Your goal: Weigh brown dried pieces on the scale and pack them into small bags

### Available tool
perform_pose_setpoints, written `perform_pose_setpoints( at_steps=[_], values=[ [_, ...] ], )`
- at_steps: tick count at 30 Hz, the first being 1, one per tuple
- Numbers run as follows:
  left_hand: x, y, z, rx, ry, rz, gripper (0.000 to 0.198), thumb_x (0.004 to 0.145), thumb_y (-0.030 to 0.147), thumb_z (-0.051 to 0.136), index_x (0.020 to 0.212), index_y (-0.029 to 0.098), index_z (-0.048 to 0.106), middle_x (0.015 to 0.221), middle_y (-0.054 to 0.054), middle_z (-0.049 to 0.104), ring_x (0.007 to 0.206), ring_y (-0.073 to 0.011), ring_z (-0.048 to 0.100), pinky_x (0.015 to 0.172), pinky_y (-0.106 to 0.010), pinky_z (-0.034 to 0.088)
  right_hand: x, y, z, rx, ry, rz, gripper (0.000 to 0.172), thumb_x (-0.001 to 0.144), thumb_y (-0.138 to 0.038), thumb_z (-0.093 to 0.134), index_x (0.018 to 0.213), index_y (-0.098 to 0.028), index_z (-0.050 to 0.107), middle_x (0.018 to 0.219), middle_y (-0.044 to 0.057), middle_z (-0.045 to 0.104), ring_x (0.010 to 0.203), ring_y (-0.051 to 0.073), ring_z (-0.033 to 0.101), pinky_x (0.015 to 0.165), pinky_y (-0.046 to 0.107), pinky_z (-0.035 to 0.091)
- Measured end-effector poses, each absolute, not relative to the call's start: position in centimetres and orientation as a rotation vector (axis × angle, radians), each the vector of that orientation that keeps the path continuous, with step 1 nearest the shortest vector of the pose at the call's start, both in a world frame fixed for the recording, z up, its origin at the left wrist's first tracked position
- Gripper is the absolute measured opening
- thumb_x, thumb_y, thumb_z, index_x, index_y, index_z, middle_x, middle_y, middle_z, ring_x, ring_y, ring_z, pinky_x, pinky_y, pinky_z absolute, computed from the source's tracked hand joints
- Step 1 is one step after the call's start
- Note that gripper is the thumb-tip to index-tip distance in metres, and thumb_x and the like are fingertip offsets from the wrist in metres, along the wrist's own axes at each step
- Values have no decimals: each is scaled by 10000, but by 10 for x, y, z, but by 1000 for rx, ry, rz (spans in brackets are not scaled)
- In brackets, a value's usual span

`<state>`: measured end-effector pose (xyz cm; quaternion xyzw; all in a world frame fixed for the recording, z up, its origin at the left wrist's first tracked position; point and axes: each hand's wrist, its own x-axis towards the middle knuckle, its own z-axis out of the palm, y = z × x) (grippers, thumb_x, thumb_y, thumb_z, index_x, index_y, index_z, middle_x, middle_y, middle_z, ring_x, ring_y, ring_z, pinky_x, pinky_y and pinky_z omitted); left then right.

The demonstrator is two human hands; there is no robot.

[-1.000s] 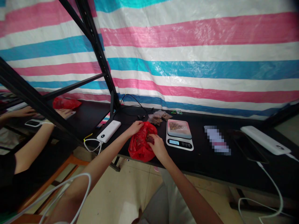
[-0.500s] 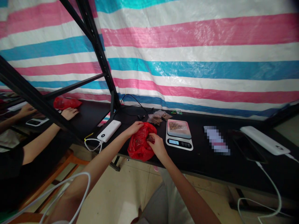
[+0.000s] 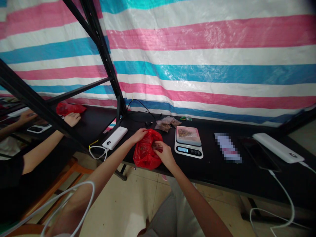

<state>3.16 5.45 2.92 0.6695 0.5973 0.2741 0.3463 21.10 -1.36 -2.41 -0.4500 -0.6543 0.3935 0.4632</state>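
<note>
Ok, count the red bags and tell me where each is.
2. The left hand holds one bag by its rim, the right hand at its opening; another bag lies leftward, by a co-worker's hand. More may be hidden at far left.

A strip of worktop (image 3: 209, 144) between the scale (image 3: 189, 150) and the pale blurred object (image 3: 227, 148) gives a hand room to pass. Right of the red bag (image 3: 145, 154), the scale stands in the way; a white power bank (image 3: 115, 137) hems the bag's left, and small packets (image 3: 167, 124) lie behind.
</note>
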Motion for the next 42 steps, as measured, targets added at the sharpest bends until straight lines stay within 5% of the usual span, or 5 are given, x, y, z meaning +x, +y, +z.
perform_pose_setpoints(
  at_steps=[12, 20, 28, 37, 42],
  values=[
    [22, 74, 57, 2010, 1856, 457, 210, 773, 280, 488, 901, 198, 633, 928, -85, 656, 946, -268, 584, 833, -357, 406, 242, -24, 6, -906, -1540, 997, 386, 726, -269, 628, 1100, -217, 548, 1086, 60, 637, 993, 191, 602, 893, 361, 469],
    [58, 43, 88, 2426, 1639, 839, 503, 706, 59, 398, 1190, 189, 439, 1215, -74, 496, 1149, -212, 443, 969, -386, 336, 339, -26, 18, -1185, -1529, 669, 381, 739, -363, 616, 1088, -219, 571, 1090, 67, 631, 1030, 229, 569, 893, 412, 449],
    [146, 31, 83, 2566, 950, 839, 406, 799, 296, 517, 1195, 226, 458, 1256, -73, 469, 1191, -222, 395, 998, -372, 304, 422, -22, 29, -1390, -1481, 462, 442, 741, -398, 601, 1143, -223, 541, 1142, 93, 595, 1039, 243, 554, 866, 426, 461],
    [232, 78, 43, 2599, 990, 655, 689, 661, 450, 666, 1243, 153, 446, 1323, -171, 417, 1230, -303, 368, 1022, -443, 258, 438, -12, 40, -1440, -1604, 387, 396, 741, -361, 586, 1109, -216, 563, 1105, 79, 624, 1015, 239, 567, 836, 419, 456],
    [244, 90, 34, 2649, 1047, 615, 591, 703, 455, 618, 1205, 166, 506, 1213, -145, 526, 1154, -288, 444, 1024, -465, 232, 440, -9, 43, -1436, -1656, 379, 386, 737, -338, 582, 1102, -214, 566, 1106, 74, 626, 1013, 230, 568, 842, 416, 446]
  ],
)
